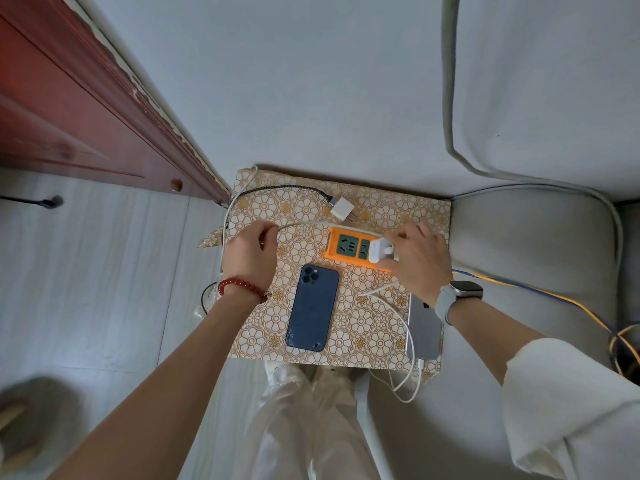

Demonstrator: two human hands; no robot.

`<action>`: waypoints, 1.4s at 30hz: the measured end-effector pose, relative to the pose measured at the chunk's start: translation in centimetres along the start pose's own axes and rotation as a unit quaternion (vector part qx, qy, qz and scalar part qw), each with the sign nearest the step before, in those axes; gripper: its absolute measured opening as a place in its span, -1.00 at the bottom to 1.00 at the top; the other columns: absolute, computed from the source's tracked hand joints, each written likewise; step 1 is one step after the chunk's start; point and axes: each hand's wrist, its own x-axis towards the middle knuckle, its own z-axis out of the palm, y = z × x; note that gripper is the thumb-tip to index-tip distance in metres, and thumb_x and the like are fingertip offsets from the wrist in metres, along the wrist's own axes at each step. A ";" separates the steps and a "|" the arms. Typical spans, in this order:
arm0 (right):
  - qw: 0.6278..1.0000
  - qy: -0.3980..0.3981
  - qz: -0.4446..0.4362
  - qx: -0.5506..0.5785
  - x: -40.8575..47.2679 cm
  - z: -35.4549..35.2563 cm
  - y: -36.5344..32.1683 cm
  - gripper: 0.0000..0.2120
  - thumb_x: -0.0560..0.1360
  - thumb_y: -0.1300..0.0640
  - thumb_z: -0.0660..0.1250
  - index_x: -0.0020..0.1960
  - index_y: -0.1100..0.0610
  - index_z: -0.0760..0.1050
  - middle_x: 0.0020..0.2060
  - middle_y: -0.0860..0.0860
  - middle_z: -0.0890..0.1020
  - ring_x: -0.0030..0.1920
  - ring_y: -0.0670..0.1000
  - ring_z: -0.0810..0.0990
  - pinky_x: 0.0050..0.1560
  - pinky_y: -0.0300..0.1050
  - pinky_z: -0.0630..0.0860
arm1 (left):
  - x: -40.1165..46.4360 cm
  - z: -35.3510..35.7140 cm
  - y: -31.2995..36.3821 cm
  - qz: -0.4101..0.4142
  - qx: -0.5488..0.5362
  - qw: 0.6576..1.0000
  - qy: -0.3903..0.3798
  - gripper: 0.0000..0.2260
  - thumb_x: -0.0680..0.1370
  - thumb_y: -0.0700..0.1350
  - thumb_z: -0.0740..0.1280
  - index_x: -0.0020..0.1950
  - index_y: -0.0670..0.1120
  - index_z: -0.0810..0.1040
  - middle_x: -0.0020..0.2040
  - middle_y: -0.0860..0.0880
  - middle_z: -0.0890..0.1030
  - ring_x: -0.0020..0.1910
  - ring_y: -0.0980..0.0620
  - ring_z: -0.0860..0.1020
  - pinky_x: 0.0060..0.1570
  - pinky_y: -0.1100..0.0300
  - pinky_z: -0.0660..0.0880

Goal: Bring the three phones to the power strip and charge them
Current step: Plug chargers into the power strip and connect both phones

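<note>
Blue phone [312, 308] lengthwise, cameras far-end

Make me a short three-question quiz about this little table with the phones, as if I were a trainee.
1. True or false: the dark blue phone lies face down on the flower-patterned tabletop.
2. Which hand grips the white charger plug at the orange power strip: A left hand, B right hand?
3. Fill in: the silver phone has a white ____ in its bottom end.

Key: 1 true; 2 B; 3 cable.
</note>
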 end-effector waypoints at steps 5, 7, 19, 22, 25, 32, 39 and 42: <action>0.999 -0.024 0.031 -0.024 0.6 -0.1 -0.9 -0.51 0.43 -0.17 0.27 0.27 0.06 0.41 0.17 0.07 0.48 0.23 0.11 0.33 0.14 0.04 0.32 | -0.1 0.2 -0.1 -0.008 -0.013 1.000 0.001 -0.85 0.54 -0.15 0.21 -0.04 -0.12 0.58 -0.26 0.00 0.56 -0.27 0.02 0.51 -0.26 0.22 0.41; 0.998 -0.028 0.035 -0.035 0.6 -0.3 -0.9 -0.51 0.42 -0.19 0.27 0.27 0.04 0.42 0.17 0.06 0.48 0.23 0.10 0.34 0.15 0.04 0.32 | -0.1 0.2 -0.2 -0.005 -0.010 1.000 -0.002 -0.85 0.54 -0.15 0.22 -0.04 -0.11 0.58 -0.28 0.02 0.55 -0.30 0.05 0.49 -0.30 0.24 0.40; 0.977 0.073 -0.110 0.168 -2.3 -3.4 -6.2 -0.64 0.48 0.09 0.29 0.26 0.11 0.38 0.10 0.09 0.57 0.15 0.14 0.50 0.24 0.14 0.29 | -3.1 -3.2 0.6 0.094 -0.011 0.994 -0.053 -0.88 0.52 -0.19 0.27 -0.04 -0.15 0.59 -0.26 0.05 0.55 -0.26 0.07 0.53 -0.23 0.27 0.45; 0.948 0.157 -0.211 0.179 -3.6 -5.0 -8.9 -0.88 0.47 0.21 0.33 -0.01 0.18 0.57 -0.22 0.09 0.65 -0.15 0.14 0.60 0.04 0.11 0.48 | -4.2 -4.6 1.5 0.154 -0.005 0.986 -0.071 -0.89 0.50 -0.18 0.30 -0.06 -0.14 0.60 -0.25 0.09 0.54 -0.30 0.20 0.50 -0.24 0.40 0.43; 0.946 0.177 -0.139 0.234 -3.8 -6.9 -8.5 -0.91 0.48 0.29 0.30 -0.09 0.23 0.59 -0.25 0.13 0.65 -0.25 0.11 0.59 -0.14 -0.06 0.48 | -5.2 -6.9 0.9 0.176 0.021 0.979 -0.103 -0.91 0.48 -0.15 0.32 -0.15 -0.13 0.60 -0.31 0.05 0.58 -0.34 0.22 0.49 -0.25 0.37 0.46; 0.965 0.142 -0.095 0.198 -5.7 -7.8 -6.6 -0.88 0.50 0.25 0.26 -0.10 0.23 0.57 -0.26 0.14 0.63 -0.22 0.17 0.55 -0.03 0.15 0.44 | -5.9 -11.1 -2.7 0.122 0.176 0.969 -0.119 -0.89 0.52 -0.23 0.25 -0.05 -0.18 0.57 -0.10 -0.13 0.65 -0.08 -0.13 0.57 0.15 -0.12 0.41; 0.917 0.289 -0.079 0.262 -9.3 -8.9 -10.7 -0.77 0.43 0.33 0.24 0.08 0.27 0.47 0.01 0.18 0.55 0.09 0.11 0.48 0.14 0.01 0.43 | -7.5 -15.6 1.7 -0.102 -0.333 0.935 -0.071 -0.83 0.56 -0.26 0.17 -0.09 -0.16 0.55 -0.47 0.04 0.58 -0.45 0.06 0.62 -0.32 0.21 0.62; 0.914 0.106 -0.181 0.347 -11.5 -9.0 -13.6 -0.58 0.43 0.30 0.24 0.28 0.16 0.36 0.21 0.10 0.51 0.25 0.03 0.44 0.29 0.01 0.39 | -8.2 -17.1 3.4 -0.144 -0.408 0.890 -0.143 -0.84 0.56 -0.22 0.16 -0.08 -0.16 0.54 -0.49 0.03 0.58 -0.47 0.03 0.61 -0.38 0.22 0.59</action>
